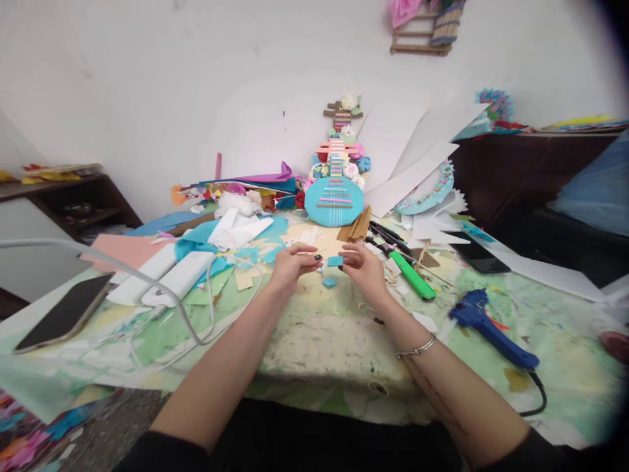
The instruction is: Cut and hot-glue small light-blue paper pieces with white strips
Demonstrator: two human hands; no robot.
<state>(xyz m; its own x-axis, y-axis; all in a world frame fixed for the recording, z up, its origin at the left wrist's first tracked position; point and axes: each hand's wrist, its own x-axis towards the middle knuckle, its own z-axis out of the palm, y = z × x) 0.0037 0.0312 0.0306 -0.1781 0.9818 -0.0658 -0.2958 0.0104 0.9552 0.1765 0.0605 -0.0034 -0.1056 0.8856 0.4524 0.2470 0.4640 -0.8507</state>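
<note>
My left hand (293, 264) and my right hand (362, 267) meet above the middle of the table, and the fingertips of both pinch a small blue paper piece (335, 261) between them. A second small blue paper scrap (329, 282) lies on the table just below the hands. My right wrist wears a thin silver bangle (417, 349). The tabletop (314, 341) under my arms is paint-stained green and cream.
A blue glue gun (486, 326) lies at the right, a green marker (413, 275) beside my right hand. A phone (63, 313), white power banks (167, 275) and cables sit at the left. A blue paper guitar (334, 196), coloured paper and white sheets crowd the back.
</note>
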